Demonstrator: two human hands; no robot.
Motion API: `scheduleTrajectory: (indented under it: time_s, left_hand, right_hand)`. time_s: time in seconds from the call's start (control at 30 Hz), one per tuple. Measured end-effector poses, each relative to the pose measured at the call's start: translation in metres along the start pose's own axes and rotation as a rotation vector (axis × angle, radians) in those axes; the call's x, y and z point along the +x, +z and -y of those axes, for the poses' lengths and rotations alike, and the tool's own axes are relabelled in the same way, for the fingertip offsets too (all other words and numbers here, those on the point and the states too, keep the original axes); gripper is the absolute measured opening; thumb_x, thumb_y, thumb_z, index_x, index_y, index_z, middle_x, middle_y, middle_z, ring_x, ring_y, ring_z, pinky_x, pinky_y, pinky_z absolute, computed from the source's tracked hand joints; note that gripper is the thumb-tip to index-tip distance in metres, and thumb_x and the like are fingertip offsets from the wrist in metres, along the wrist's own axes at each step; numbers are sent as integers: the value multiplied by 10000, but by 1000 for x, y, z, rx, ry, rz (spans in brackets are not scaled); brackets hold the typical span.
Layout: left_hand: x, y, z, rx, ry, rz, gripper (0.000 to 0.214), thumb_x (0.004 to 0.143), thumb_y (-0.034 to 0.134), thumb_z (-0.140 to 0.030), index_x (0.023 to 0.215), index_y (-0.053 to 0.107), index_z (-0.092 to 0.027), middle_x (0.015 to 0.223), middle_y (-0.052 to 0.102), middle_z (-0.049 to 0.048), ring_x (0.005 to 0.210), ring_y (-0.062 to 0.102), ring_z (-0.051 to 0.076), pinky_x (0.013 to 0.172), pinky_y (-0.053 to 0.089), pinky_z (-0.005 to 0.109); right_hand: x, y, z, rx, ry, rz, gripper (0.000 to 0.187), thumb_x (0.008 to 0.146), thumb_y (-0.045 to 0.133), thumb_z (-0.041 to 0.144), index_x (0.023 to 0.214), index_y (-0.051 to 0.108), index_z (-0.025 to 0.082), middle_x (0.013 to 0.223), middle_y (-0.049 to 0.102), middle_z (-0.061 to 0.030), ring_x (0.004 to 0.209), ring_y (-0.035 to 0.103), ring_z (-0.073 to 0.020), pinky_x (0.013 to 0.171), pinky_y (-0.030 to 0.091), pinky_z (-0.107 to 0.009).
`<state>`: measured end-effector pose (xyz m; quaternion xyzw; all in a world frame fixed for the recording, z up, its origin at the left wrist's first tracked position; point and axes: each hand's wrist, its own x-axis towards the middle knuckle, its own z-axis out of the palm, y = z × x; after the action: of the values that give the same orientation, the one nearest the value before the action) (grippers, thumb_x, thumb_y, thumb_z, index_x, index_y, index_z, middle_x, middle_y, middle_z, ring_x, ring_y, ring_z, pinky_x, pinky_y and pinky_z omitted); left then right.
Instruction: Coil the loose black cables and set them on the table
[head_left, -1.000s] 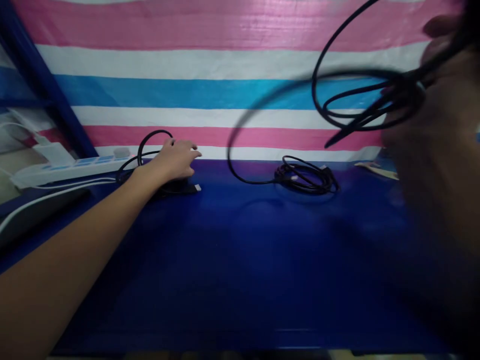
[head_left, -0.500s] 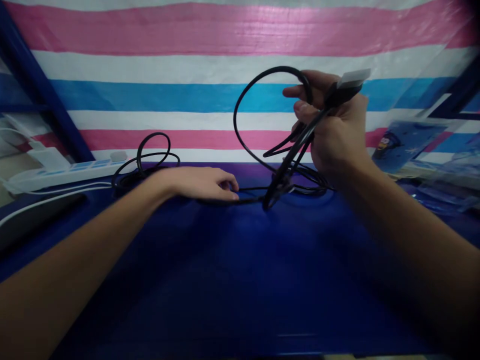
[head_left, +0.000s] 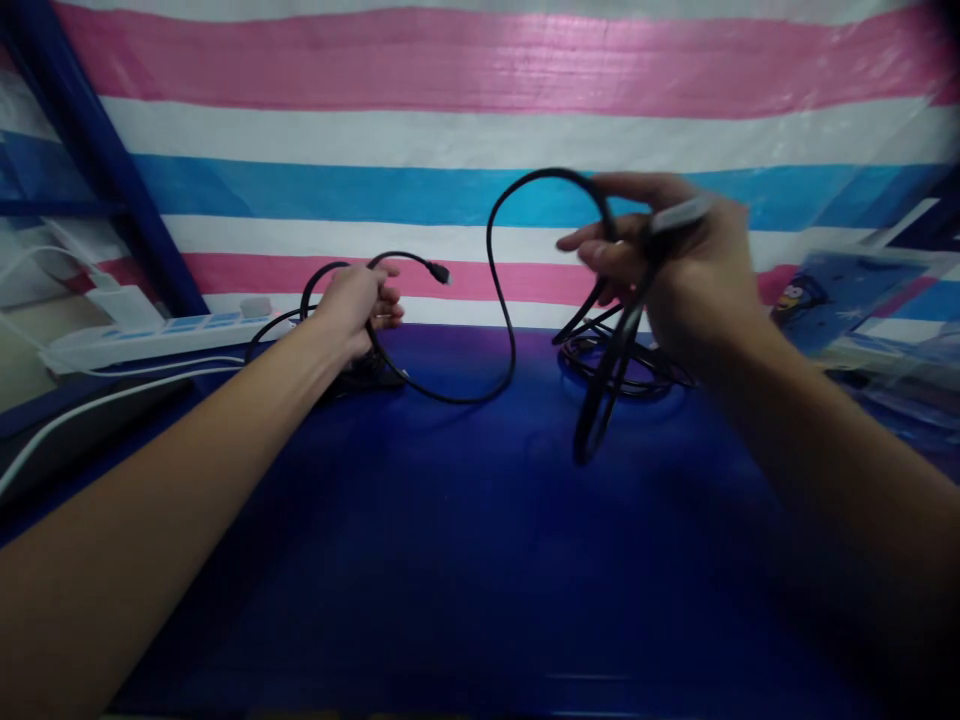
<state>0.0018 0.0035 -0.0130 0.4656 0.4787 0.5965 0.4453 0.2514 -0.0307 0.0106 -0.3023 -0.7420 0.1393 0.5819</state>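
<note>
My right hand (head_left: 690, 250) is raised at the right, closed round folded loops of a black cable (head_left: 501, 300). A plug with a pale cover (head_left: 673, 222), blurred, sticks out over its knuckles. From there the cable arches over and dips to the left as far as my left hand (head_left: 358, 308). That hand is closed on the cable near its thin end, its fingers curled. Beyond the fingers the end bends over to a small black plug (head_left: 440, 272) with a light tip. More black cable, partly hidden, lies behind and under my left wrist.
A coiled black cable (head_left: 622, 370) lies on the blue table (head_left: 480, 540) behind my right hand. To the left are a white power strip (head_left: 187, 333) with a charger (head_left: 124, 305), white cords and a dark flat object (head_left: 97, 430). A blue printed packet (head_left: 832, 300) stands right.
My left hand has moved left and up from the table, and the cable's small plug now shows beyond it. My right hand, still holding the loops, is slightly lower and farther right.
</note>
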Motion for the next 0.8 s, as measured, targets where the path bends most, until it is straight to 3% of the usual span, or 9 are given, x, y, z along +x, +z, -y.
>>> scheduleTrajectory:
  time_s: [0.1,0.17,0.23,0.33,0.43,0.5,0.6,0.7,0.8]
  left_hand:
    - [-20,23,-7,-161,26,94,102,815,485,-185,910,523,-188,675,629,44,641,628,157,610,522,258]
    - [-38,40,-13,-156,-47,244,120,845,480,-257,922,533,-182,711,643,58,672,640,179,625,524,281]
    - [-51,51,-19,-188,-102,321,186,899,415,-312,889,532,-168,668,613,44,613,609,155,588,500,263]
    - [-57,53,-28,-224,-117,340,299,954,337,-339,786,506,-159,557,501,-8,486,497,91,502,428,215]
    - [-51,44,-29,-76,-3,359,251,905,480,-307,702,502,-161,480,346,-55,406,370,60,437,347,203]
    - [-45,38,-26,122,172,337,188,829,590,-256,682,535,-152,491,351,-52,409,381,60,435,341,214]
    - [-42,38,-21,297,388,316,136,820,607,-269,758,590,-149,572,453,-28,417,443,61,438,350,217]
    - [-51,47,-18,233,340,426,185,884,528,-351,964,581,-193,683,547,-15,408,481,57,424,353,202]
    - [-65,57,-17,197,241,534,375,902,454,-507,1093,549,-198,729,614,22,415,494,65,401,316,193]
  right_hand:
    - [-11,17,-1,-59,-21,222,538,715,633,85,1232,562,218,897,715,-33,834,674,-215,627,513,-311]
    - [-18,30,2,-143,-91,345,577,715,597,70,1264,552,243,970,709,-27,904,668,-227,722,520,-342]
    - [-23,39,7,-228,-194,412,516,737,565,73,1207,601,280,1049,691,-18,994,642,-236,815,503,-366]
    - [-25,44,13,-287,-348,485,403,746,529,52,1040,683,280,1151,652,-26,1084,597,-243,884,470,-376]
    - [-23,42,17,-282,-396,541,380,735,512,28,968,690,271,1127,657,-23,1048,603,-237,866,469,-371]
    - [-22,38,17,-262,-348,497,369,737,517,36,977,674,268,1072,668,-16,1002,613,-230,836,477,-362]
    - [-18,33,13,-233,-207,258,399,727,546,69,1071,622,256,1086,640,-30,935,614,-230,768,488,-357]
    - [-13,29,8,-295,-42,52,520,693,543,46,1180,555,229,1119,606,-67,949,588,-256,806,475,-406]
    - [-9,26,3,-426,57,-15,509,656,513,16,1140,566,166,1069,583,-125,1023,525,-325,873,418,-525]
